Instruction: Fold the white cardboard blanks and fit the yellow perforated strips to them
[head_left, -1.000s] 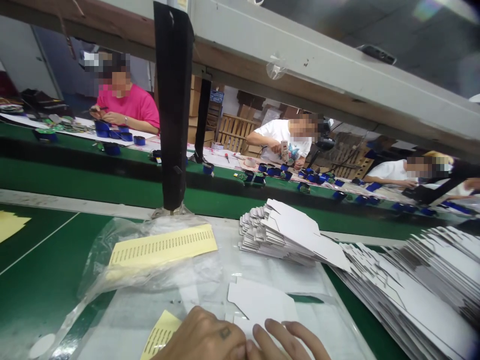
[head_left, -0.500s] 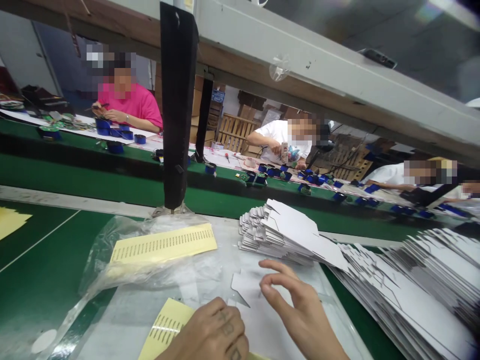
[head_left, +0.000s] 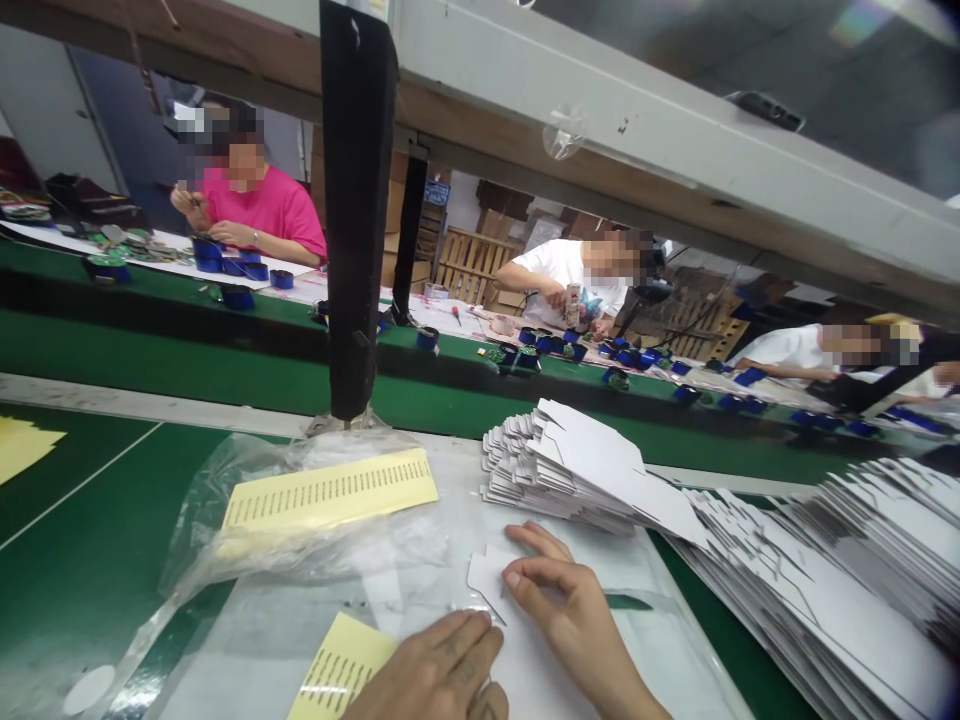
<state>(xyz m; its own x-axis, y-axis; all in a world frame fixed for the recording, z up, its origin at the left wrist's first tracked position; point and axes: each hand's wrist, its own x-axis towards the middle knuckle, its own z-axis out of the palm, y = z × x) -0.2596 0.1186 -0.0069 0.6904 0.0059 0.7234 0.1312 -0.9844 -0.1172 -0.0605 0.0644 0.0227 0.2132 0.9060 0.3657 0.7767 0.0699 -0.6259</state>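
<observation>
A flat white carton blank [head_left: 487, 572] lies on the clear-covered work surface in front of me. My left hand [head_left: 442, 665] rests on its left side, fingers stretched out and laid against the card. My right hand [head_left: 571, 612] is over the blank, thumb and index fingertip pinched together at its upper part. Whatever is between those fingertips is too small to make out. A yellow label sheet [head_left: 341, 660] with rows of dark print lies partly under my left hand. Another yellow label sheet [head_left: 330, 490] sits on a clear plastic bag [head_left: 202, 510] farther back.
A pile of white carton blanks [head_left: 577, 450] stands behind my right hand, and a long fanned stack [head_left: 825, 590] lies to the right. A black post [head_left: 356, 220] rises at the back. Beyond it, a green conveyor [head_left: 450, 400] carries blue round parts, and several people work there.
My right hand has moved slightly left and down to the carton blank. My left hand has straightened its curled fingers onto the card.
</observation>
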